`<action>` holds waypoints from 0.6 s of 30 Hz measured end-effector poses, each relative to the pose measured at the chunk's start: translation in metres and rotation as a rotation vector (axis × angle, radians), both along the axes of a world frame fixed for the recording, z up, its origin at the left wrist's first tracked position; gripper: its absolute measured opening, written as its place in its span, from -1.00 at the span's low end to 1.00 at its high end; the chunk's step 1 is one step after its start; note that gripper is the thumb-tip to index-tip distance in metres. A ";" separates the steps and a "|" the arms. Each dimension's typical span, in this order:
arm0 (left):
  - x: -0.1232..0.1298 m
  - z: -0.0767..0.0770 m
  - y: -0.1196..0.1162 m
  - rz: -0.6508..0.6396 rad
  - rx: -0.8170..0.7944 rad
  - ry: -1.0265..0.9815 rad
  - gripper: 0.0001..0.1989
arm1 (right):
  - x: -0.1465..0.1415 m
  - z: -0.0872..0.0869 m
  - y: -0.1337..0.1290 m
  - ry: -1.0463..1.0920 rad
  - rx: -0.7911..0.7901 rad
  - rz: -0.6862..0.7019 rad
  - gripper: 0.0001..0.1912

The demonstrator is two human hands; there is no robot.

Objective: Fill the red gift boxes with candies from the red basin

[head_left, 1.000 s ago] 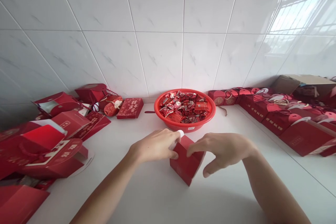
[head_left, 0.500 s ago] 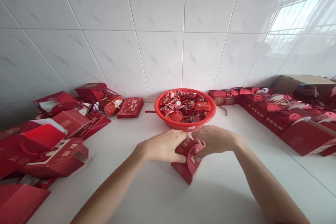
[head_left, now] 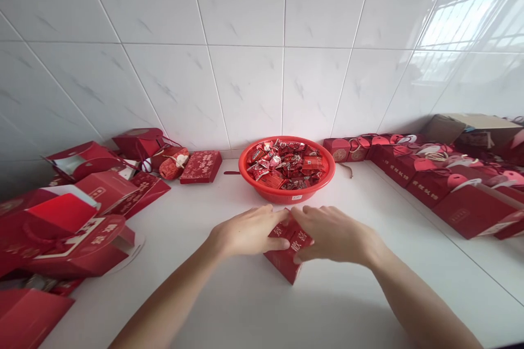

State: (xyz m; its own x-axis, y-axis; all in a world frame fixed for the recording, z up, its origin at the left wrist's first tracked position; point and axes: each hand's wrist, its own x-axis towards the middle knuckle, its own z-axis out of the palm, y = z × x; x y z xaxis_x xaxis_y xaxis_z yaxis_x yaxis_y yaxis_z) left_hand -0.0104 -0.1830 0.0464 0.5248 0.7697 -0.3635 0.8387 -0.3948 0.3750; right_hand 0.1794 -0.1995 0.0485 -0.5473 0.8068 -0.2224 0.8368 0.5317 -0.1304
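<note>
A small red box (head_left: 286, 264) with pale lettering stands on the white tabletop, one corner toward me. My left hand (head_left: 251, 232) grips its left side, thumb on the top panel and fingers behind. On the right side, my right hand (head_left: 329, 234) holds the box with the thumb low near the front edge and the fingers over the top. The fingertips of both hands nearly meet at the back of the box. Just behind stands a red plastic basin (head_left: 282, 194) full of red-wrapped sweets (head_left: 268, 161).
Red boxes and bags (head_left: 110, 188) lie heaped at the left. A flat red box (head_left: 200, 167) is left of the basin. Rows of red boxes (head_left: 426, 188) and a cardboard box (head_left: 483, 122) stand at the right. A tiled wall (head_left: 245, 87) rises behind.
The rounded flap that stood up on the box's right side now lies down over the top, under my right hand. My right hand's fingers have shifted and flattened over it.
</note>
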 end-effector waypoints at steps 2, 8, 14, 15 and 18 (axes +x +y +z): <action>0.001 -0.003 0.001 -0.001 -0.018 -0.036 -0.66 | -0.008 -0.005 -0.011 -0.012 0.045 0.015 -0.44; 0.007 -0.015 0.009 0.000 -0.027 -0.182 -0.71 | -0.023 -0.014 -0.013 -0.092 0.138 -0.028 -0.42; 0.009 -0.017 0.017 -0.068 -0.059 -0.292 -0.65 | -0.006 -0.018 -0.003 0.041 0.076 -0.137 -0.57; 0.010 -0.017 0.018 -0.093 -0.071 -0.325 -0.59 | 0.002 -0.018 -0.002 0.051 0.075 -0.168 -0.58; 0.013 -0.022 0.022 -0.127 -0.126 -0.447 -0.38 | 0.037 -0.014 0.003 0.044 0.077 -0.298 -0.62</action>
